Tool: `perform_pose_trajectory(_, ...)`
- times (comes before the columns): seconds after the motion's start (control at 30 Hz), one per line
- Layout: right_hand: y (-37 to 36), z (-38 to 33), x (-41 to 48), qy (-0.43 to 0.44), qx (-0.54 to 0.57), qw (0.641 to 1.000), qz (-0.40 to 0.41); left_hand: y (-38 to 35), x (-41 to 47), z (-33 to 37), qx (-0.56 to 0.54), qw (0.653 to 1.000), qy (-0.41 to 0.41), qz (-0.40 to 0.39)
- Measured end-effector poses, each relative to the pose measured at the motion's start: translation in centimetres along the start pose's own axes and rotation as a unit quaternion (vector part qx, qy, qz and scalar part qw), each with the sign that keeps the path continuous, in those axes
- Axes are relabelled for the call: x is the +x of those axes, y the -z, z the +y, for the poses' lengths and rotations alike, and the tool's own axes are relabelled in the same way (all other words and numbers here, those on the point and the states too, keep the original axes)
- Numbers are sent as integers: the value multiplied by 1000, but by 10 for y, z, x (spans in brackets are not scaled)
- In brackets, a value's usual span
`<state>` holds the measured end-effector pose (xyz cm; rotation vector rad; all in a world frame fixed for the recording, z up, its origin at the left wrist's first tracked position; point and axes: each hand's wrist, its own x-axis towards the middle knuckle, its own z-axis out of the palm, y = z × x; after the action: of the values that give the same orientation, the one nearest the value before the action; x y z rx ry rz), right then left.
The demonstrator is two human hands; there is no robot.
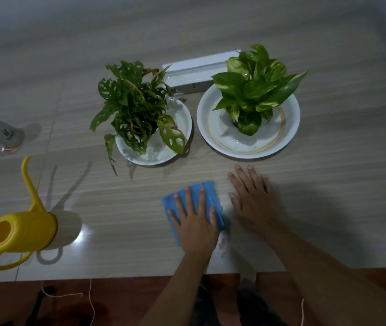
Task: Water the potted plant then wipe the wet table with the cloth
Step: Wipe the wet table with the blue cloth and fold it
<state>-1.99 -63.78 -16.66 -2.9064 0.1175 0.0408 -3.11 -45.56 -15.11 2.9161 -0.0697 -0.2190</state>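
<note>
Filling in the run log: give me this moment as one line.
phase: wiping | left hand: flat on folded blue cloth | right hand: flat on wood-grain table | yellow plastic watering can: set aside left

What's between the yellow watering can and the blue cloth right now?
Nothing: in the head view, bare table separates the watering can from the cloth.

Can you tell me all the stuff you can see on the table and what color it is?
watering can: 1, yellow, table's left front
cup: 1, clear and white, far left
holey-leaf plant: 1, dark green, on middle white plate
bright-leaf plant: 1, green-yellow, on right white plate
box: 1, white, behind plants
cloth: 1, blue, front centre
table: 1, pale wood-grain
left hand: flat on cloth
right hand: flat on table
</note>
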Motion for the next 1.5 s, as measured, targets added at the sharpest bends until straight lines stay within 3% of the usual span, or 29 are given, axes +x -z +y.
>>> perform_pose_trajectory(0.17,1,0,-1,2,8,1000,13,11,73,6,18,996,-91,-17)
perform_pose_trajectory(0.27,3,-1,-3,-3,20,1000,18,25,82,-47,38,999,-27,-3)
perform_pose_trajectory(0.4,5,-2,-3,-1,11,1000,16,29,4,-81,29,999,18,-4)
perform_pose_trajectory(0.5,4,-2,-2,-4,15,1000,15,10,-49,-38,20,998,-45,-27)
perform_pose_trajectory(0.63,2,0,-3,-2,5,1000,8,7,-16,-14,32,988,-150,-33)
perform_pose_trajectory(0.77,4,1,-3,3,4,1000,8,22,21,-68,44,998,-53,-13)
perform_pose_trajectory(0.87,8,11,-10,2,14,1000,9,24,-8,-94,39,999,1,3)
perform_pose_trajectory(0.93,11,23,-20,-34,24,999,23,18,-41,-78,44,999,0,-2)
perform_pose_trajectory(1.03,13,33,-28,-46,21,998,35,2,-64,-30,21,996,-81,-25)
perform_pose_trajectory(1.17,15,31,-27,-39,12,999,34,2,-14,-14,37,988,-145,-29)
perform_pose_trajectory(1.27,14,31,-29,-42,12,998,39,15,21,-59,52,997,-60,-23)
perform_pose_trajectory(1.37,13,31,-29,-43,11,998,38,25,0,-89,35,999,14,-6)
perform_pose_trajectory(1.43,14,32,-28,-45,18,998,35,21,-35,-70,34,999,12,-5)
perform_pose_trajectory(1.5,14,32,-28,-43,18,998,34,8,-62,-32,23,998,-40,-29)
